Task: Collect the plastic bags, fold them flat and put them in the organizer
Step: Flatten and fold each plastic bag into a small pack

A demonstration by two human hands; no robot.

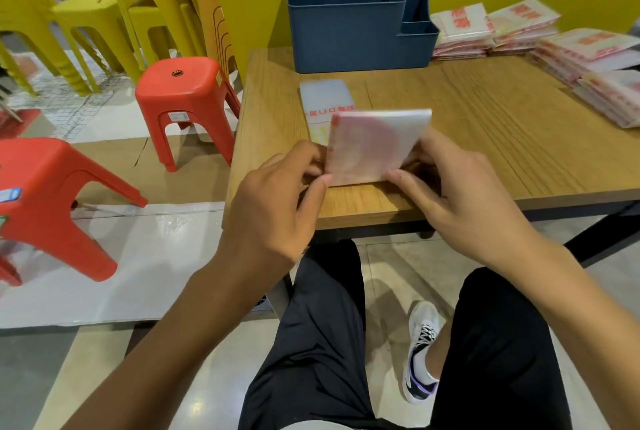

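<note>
Folded bag between both hands

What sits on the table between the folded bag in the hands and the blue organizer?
In the head view, one flat plastic bag lies on the wooden table between the folded bag and the blue organizer; otherwise that stretch is bare wood.
</note>
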